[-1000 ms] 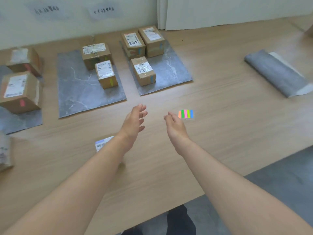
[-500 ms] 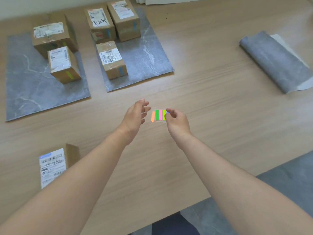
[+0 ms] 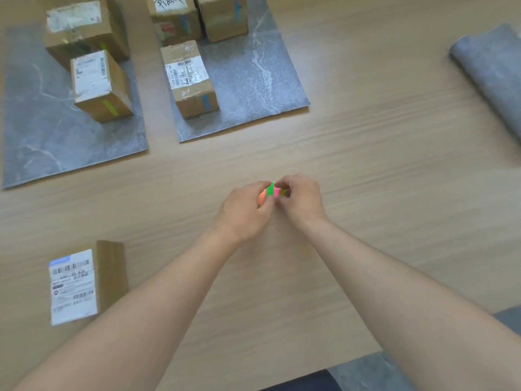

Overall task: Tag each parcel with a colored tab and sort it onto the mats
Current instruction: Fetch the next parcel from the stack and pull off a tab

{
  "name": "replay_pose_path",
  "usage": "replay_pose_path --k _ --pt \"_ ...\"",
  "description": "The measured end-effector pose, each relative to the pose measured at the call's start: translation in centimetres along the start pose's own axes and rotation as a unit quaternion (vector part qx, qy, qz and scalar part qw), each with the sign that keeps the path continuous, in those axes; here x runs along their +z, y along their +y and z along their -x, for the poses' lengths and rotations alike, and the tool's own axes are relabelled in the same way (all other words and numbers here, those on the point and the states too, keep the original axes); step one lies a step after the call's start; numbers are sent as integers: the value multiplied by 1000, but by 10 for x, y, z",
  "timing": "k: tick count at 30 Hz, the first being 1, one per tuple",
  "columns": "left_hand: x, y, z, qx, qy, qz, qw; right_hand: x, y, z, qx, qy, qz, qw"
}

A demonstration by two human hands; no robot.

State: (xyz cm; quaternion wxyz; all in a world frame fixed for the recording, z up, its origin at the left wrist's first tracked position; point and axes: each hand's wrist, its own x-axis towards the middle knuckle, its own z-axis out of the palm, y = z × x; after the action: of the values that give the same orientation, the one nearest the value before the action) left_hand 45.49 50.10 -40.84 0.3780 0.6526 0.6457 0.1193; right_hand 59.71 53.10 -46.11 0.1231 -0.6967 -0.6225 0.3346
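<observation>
Wooden table (image 3: 366,165); colored tabs (image 3: 271,189) between left hand (image 3: 244,211) and right hand (image 3: 303,201), both grips pinching them.

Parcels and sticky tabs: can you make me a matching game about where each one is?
1. small brown cardboard parcel with yellow-green tab
2. front brown cardboard parcel with blue tab
3. nearest brown cardboard parcel
4. strip of coloured sticky tabs

a. on the bare wooden table
b. pinched by the left hand and right hand
c. on the left grey mat
d. on the middle grey mat

Pairs: 1-c, 2-d, 3-a, 4-b.
</observation>
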Motion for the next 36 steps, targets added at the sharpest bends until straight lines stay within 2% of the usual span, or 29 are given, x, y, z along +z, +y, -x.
replay_pose_path --k 9,14,19,22,29,36 --pt "13 -12 -10 9 -59 -129 990 -8 0 -13 -6 -23 25 999" --pt "13 -16 -9 52 -49 -168 983 -13 2 -13 -18 -21 38 999" --pt "14 -18 -4 71 -57 -203 975 -13 3 -11 -102 -48 112 987" --pt "16 -18 -2 76 -47 -202 975 -11 7 -8 -142 -32 128 981" --pt "25 -26 0 105 -36 -257 960 -7 6 -8 -162 -25 122 979" --pt "26 -26 3 99 -47 -274 955 -11 9 -11 -205 -45 122 970"
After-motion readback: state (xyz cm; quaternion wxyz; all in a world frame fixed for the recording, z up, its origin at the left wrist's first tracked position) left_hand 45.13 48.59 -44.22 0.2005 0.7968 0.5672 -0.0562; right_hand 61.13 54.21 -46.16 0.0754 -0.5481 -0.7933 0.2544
